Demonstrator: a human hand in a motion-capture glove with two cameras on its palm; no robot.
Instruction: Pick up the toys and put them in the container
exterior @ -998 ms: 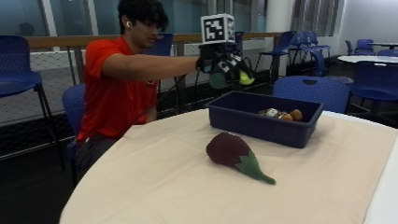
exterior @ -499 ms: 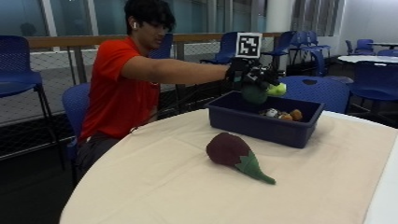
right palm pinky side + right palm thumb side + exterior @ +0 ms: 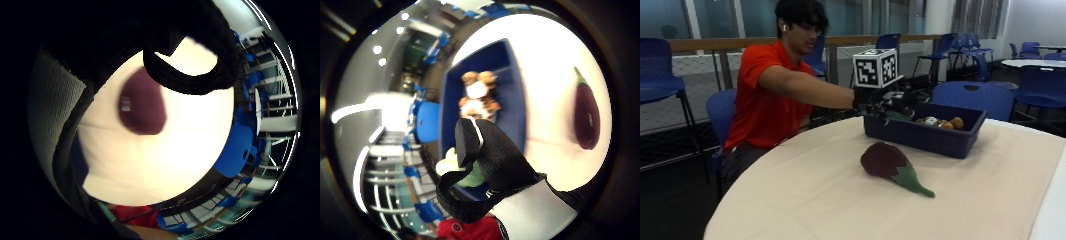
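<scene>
Eggplant toy (image 3: 887,164) lies on table (image 3: 806,200), not yet picked. My right hand (image 3: 881,104), w/ fingers curled round green toy (image 3: 470,175), has dropped from high above to the blue container's (image 3: 926,135) near rim. Release next, prob. Plush (image 3: 936,121) already inside.

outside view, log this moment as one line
hand: over blue container, holding green toy | in container: small plush toys | on table: eggplant toy, not picked
</scene>
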